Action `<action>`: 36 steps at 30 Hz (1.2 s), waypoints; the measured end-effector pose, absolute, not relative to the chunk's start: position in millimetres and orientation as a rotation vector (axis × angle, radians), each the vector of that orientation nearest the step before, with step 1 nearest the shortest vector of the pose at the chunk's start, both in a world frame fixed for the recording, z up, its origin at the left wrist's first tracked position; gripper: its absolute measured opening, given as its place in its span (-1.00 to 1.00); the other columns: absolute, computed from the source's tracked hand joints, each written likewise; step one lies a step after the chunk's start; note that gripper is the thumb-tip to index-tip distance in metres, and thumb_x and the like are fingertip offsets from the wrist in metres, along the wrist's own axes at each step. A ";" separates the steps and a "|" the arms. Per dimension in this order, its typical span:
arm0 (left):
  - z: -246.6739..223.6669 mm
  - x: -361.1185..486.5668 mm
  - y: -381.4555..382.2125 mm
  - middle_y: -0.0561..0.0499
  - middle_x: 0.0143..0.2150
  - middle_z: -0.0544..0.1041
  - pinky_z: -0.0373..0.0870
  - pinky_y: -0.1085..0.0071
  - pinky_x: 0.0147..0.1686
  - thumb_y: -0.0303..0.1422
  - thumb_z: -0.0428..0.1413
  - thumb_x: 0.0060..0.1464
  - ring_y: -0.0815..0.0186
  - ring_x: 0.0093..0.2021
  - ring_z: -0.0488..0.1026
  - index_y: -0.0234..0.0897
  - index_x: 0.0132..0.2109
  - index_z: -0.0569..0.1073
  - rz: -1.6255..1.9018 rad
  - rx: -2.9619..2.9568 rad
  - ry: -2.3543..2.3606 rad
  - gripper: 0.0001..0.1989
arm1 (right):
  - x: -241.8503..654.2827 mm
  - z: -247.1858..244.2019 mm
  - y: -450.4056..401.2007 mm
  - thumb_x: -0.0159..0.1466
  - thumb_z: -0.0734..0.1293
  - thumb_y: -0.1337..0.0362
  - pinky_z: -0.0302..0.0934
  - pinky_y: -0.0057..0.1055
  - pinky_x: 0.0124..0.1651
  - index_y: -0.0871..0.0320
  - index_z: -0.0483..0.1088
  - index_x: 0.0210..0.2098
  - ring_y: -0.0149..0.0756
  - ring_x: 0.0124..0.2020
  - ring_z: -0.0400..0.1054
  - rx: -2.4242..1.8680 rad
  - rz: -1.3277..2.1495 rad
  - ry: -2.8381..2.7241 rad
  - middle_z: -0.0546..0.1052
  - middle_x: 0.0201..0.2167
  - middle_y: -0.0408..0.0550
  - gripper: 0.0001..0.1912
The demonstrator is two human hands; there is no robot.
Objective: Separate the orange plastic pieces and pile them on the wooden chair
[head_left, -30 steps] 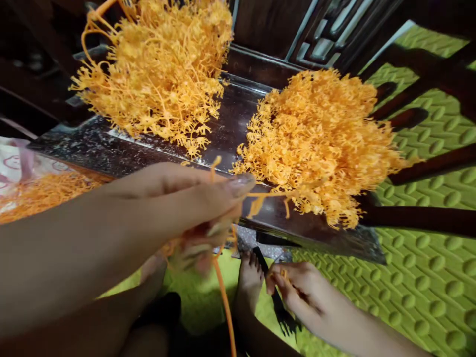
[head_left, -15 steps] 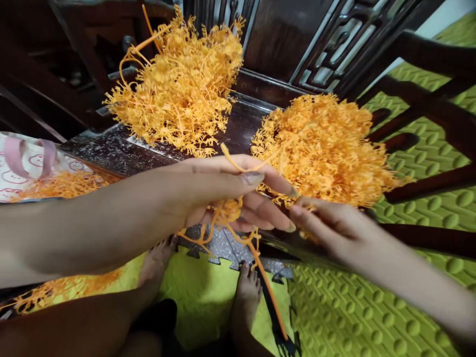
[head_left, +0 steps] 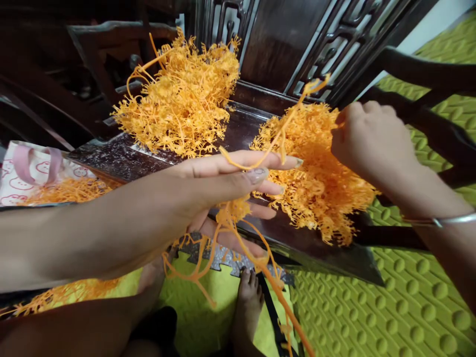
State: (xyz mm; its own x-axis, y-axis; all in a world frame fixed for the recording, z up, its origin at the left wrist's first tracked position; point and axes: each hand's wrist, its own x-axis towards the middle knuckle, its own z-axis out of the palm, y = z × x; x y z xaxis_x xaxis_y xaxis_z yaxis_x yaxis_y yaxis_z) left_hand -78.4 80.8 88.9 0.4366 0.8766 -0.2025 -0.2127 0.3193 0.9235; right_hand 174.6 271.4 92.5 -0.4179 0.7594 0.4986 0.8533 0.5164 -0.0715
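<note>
My left hand (head_left: 238, 183) pinches a branching orange plastic piece (head_left: 232, 213) between thumb and forefinger, the other fingers spread. One thin strand rises over the forefinger to the upper right, and a thicker stem hangs down to the lower right. My right hand (head_left: 375, 144) is curled over the right side of the right pile of orange pieces (head_left: 312, 198), back of the hand up; what its fingers hold is hidden. Farther left, another pile of orange pieces (head_left: 182, 99) lies on the dark wooden table (head_left: 245, 124).
A white bag with a pink handle (head_left: 37, 168) stands at the left, with more orange pieces (head_left: 74, 191) beside it. Dark carved wooden furniture (head_left: 278, 44) stands behind. Bare feet rest on yellow-green mats (head_left: 345, 297) below.
My right hand has moved away from my left fingers, up and right over the right pile. The left fingers are spread wider, and the held piece hangs more in view.
</note>
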 end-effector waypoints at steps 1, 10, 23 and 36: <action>88.7 -78.0 80.9 0.17 0.16 0.45 0.55 0.33 -0.17 -0.20 0.04 0.20 0.03 0.17 0.36 0.14 0.10 0.43 0.831 0.986 0.842 -0.68 | 178.4 89.9 280.2 0.11 0.24 0.51 0.10 -0.28 -0.18 0.02 -0.01 -0.52 -0.12 -0.21 0.17 -1.292 -0.292 -2.275 0.11 -0.49 -0.07 -0.67; 85.3 -81.6 77.6 0.15 0.17 0.45 0.56 0.39 -0.28 -0.14 0.07 0.17 0.06 0.04 0.49 0.20 0.15 0.37 0.788 0.979 0.903 -0.61 | 185.1 62.3 297.4 0.05 0.35 0.46 -0.07 0.23 0.14 0.03 0.09 -0.46 0.18 0.22 -0.04 -1.177 -0.106 -2.165 0.34 -0.04 0.18 -0.68; 82.0 -69.2 82.4 0.12 -0.04 0.57 0.48 0.49 -0.28 -0.23 0.07 0.18 0.24 -0.07 0.52 0.05 0.14 0.39 0.887 0.878 0.915 -0.63 | 96.6 64.5 126.0 0.20 0.39 0.11 0.22 -0.46 -0.39 0.14 0.38 -0.33 -0.42 -0.42 0.30 -0.790 1.075 -2.152 0.43 -0.41 -0.16 -0.77; 60.8 -85.3 78.0 0.11 -0.25 0.58 0.34 0.65 -0.53 -0.13 0.07 0.17 0.44 -0.41 0.48 -0.02 -0.01 0.48 0.719 0.892 1.049 -0.72 | 108.7 55.5 105.2 0.32 0.25 0.15 0.28 -0.53 -0.35 0.15 0.39 -0.29 -0.45 -0.45 0.27 -1.024 1.719 -1.957 0.39 -0.46 -0.16 -0.80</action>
